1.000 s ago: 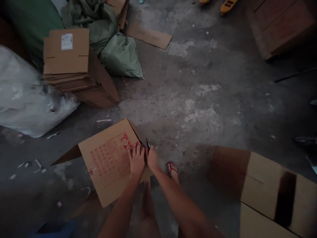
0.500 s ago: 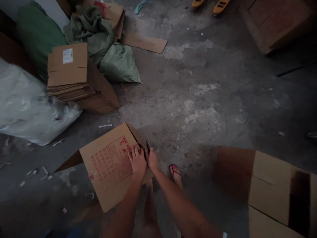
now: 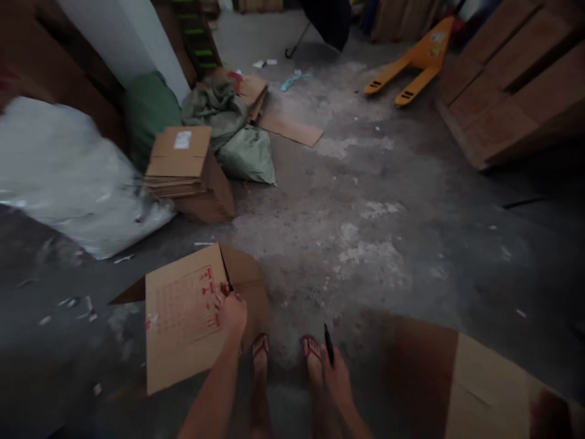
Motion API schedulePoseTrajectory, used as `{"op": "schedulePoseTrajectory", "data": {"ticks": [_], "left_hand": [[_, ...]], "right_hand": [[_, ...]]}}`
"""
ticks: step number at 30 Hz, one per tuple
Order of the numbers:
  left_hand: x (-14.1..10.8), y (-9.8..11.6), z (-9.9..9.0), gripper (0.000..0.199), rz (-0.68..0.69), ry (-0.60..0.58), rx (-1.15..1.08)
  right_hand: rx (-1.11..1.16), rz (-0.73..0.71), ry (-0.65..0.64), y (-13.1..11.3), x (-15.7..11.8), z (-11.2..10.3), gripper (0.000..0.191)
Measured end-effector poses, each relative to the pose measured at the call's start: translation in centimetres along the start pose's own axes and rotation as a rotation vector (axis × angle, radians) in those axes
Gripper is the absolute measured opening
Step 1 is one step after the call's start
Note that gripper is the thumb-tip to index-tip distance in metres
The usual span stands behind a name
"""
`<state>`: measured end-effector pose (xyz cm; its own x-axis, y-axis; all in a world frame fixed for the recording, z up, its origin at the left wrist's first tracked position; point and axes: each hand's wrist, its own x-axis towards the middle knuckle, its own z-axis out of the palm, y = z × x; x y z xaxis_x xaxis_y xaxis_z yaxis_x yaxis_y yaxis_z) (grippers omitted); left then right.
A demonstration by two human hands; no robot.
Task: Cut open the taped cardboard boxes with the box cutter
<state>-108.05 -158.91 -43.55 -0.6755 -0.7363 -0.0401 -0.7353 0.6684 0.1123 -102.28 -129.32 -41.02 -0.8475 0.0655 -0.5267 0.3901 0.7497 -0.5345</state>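
The right hand (image 3: 338,372) moved off the box (image 3: 176,329), fingers wrapped round a black tool (image 3: 328,346); the left hand (image 3: 233,314) touches the box, grip unclear.

The carton (image 3: 176,341) is brown, red-printed; the tool (image 3: 329,346) black.

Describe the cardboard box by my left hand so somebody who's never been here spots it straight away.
Find the large white plastic sack at far left. Below and right is the cardboard box, the left hand at its edge. Unlike the flattened cartons stacked farther back, topped by a white label, its broad face carries red printed symbols.
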Motion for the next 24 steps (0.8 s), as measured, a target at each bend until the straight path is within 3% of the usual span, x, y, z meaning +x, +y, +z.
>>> {"op": "schedulePoseTrajectory", "data": {"ticks": [3, 5, 7, 9, 11, 14, 16, 18, 24], "left_hand": [[0.0, -6.6, -9.2, 0.031, -0.066, 0.061, 0.002], [-1.4, -10.8, -16.3, 0.030, -0.099, 0.107, 0.007], [-4.0, -13.8, -23.3, 0.029, -0.110, 0.150, 0.006], [-7.3, -15.3, -29.7, 0.029, -0.105, 0.203, -0.021], [-10.8, -15.2, -35.3, 0.031, -0.087, 0.274, -0.093], [-15.9, -13.5, -42.6, 0.030, -0.043, 0.391, -0.240], [-18.8, -12.2, -46.2, 0.028, -0.011, 0.430, -0.303], [-21.4, -11.1, -48.8, 0.027, -0.002, 0.441, -0.346], [-26.4, -8.1, -52.9, 0.022, -0.031, 0.483, -0.406]], "right_hand": [[0.052, -0.024, -0.072, -3.3, -2.5, -5.0, 0.053], [0.017, -0.169, -0.138, -8.1, -4.0, -8.1, 0.052], [-0.083, -0.386, -0.214, -14.5, -6.3, -10.8, 0.046], [-0.232, -0.661, -0.271, -21.8, -9.8, -12.9, 0.039], [-0.346, -0.921, -0.293, -28.3, -14.4, -14.7, 0.035], [-0.448, -1.217, -0.316, -34.5, -21.7, -17.2, 0.032], [-0.499, -1.345, -0.324, -36.0, -25.9, -18.8, 0.032], [-0.544, -1.415, -0.328, -35.9, -28.8, -20.5, 0.033], [-0.608, -1.469, -0.254, -33.5, -32.1, -24.2, 0.031]]}}
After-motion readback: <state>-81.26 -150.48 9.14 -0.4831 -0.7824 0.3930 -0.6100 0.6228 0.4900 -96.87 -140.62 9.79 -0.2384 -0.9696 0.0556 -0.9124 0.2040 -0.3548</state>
